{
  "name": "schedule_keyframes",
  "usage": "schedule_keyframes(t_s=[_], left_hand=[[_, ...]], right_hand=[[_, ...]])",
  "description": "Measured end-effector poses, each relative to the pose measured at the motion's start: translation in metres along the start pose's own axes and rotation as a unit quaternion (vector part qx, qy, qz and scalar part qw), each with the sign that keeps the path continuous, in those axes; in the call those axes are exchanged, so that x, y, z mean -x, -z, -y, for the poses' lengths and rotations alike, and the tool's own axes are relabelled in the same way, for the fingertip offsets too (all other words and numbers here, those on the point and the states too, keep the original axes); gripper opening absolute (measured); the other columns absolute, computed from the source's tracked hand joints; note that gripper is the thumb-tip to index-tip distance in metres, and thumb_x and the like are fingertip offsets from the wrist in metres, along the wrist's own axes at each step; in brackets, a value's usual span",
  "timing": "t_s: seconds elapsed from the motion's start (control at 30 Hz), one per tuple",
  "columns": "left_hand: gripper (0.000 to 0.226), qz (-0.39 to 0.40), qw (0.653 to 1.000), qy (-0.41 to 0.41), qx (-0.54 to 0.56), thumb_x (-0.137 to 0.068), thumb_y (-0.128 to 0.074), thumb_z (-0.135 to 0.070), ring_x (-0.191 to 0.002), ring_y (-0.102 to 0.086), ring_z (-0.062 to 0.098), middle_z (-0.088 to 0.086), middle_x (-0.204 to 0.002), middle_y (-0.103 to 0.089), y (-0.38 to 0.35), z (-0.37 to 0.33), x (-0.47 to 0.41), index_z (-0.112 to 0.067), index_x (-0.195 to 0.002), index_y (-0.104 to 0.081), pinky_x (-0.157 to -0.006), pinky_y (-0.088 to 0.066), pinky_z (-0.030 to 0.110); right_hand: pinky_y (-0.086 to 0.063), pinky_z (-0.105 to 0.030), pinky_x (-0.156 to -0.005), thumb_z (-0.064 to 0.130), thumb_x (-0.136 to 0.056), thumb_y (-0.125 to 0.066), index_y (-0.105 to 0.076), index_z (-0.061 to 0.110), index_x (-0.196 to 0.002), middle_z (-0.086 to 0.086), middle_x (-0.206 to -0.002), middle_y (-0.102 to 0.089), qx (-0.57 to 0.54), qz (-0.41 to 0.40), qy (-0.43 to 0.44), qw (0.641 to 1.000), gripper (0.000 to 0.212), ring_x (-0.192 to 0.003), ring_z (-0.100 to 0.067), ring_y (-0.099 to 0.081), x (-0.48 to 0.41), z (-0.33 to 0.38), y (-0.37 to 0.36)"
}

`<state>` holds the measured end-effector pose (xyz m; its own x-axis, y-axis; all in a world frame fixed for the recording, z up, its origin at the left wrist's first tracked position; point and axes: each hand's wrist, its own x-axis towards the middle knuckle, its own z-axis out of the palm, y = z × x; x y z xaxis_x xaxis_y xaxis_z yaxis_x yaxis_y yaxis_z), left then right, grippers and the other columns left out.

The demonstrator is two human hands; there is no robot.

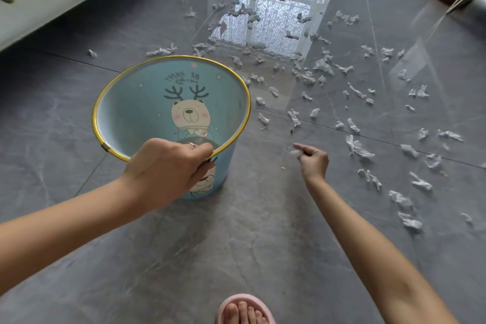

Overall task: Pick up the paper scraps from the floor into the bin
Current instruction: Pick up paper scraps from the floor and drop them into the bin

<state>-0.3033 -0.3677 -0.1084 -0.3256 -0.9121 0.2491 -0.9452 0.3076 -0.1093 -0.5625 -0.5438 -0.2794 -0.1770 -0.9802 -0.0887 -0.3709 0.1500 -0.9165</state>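
A: Pink slipper (246,309) at bottom. Hands?
B: L hand (168,163) grips round blue bin (126,108) by its gold rim. R hand (314,162) pinches a crumpled white scrap (295,152). More paper scraps (359,148) lie on shiny grey floor (236,244), R of bin.

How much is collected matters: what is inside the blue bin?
Inside the round blue plastic bin only its bear print shows; the left hand hides most of its bottom.

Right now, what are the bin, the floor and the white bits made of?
The bin: probably thin plastic, matte blue with a printed bear; its shiny gold rim looks metal. The floor: polished stone-look tile with mirror-like reflections. The white bits: crumpled thin paper, maybe tissue.
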Motion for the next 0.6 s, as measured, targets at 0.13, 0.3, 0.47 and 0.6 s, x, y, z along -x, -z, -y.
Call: schedule_keyframes(t_s=[0.13,0.3,0.47,0.6], left_hand=[[0.028,-0.005,1.0,-0.001,0.008,-0.085,-0.045,-0.031,-0.033,-0.047,0.025,-0.001,-0.048,-0.052,-0.002,0.001,0.001,-0.013,-0.065,-0.052,-0.042,-0.008,0.018],[0.028,-0.018,1.0,0.001,0.017,-0.084,-0.043,-0.031,-0.032,-0.047,0.024,-0.002,-0.048,-0.053,-0.003,0.0,0.001,-0.013,-0.065,-0.053,-0.038,-0.019,0.019],[0.027,-0.025,1.0,0.003,0.011,-0.082,-0.044,-0.033,-0.032,-0.046,0.023,-0.001,-0.046,-0.052,-0.002,0.002,0.001,-0.014,-0.065,-0.054,-0.039,-0.019,0.017],[0.024,-0.032,0.999,-0.005,0.022,-0.083,-0.045,-0.032,-0.033,-0.047,0.021,-0.002,-0.048,-0.053,-0.005,0.004,0.0,-0.016,-0.067,-0.052,-0.036,-0.023,0.019]], right_hand=[[-0.051,-0.01,-0.064,-0.014,-0.081,-0.056,-0.065,-0.008,-0.105,0.015,-0.062,-0.07,-0.207,0.06,-0.024,0.976,0.026,-0.062,0.003,-0.064,-0.002,0.074,0.001],[-0.053,-0.019,-0.073,-0.016,-0.082,-0.051,-0.069,0.0,-0.099,-0.002,-0.081,-0.071,-0.263,0.18,0.168,0.933,0.03,-0.077,-0.012,-0.062,0.042,0.185,-0.022],[-0.038,-0.011,-0.054,-0.002,-0.08,-0.051,-0.072,0.008,-0.102,0.007,-0.067,-0.069,-0.014,0.325,0.283,0.902,0.032,-0.053,0.001,-0.05,0.073,0.223,-0.057],[-0.045,-0.014,-0.085,-0.004,-0.067,-0.035,-0.06,0.018,-0.118,0.004,-0.121,-0.06,-0.061,0.438,0.295,0.847,0.061,-0.119,-0.009,-0.054,0.07,0.227,-0.046]])
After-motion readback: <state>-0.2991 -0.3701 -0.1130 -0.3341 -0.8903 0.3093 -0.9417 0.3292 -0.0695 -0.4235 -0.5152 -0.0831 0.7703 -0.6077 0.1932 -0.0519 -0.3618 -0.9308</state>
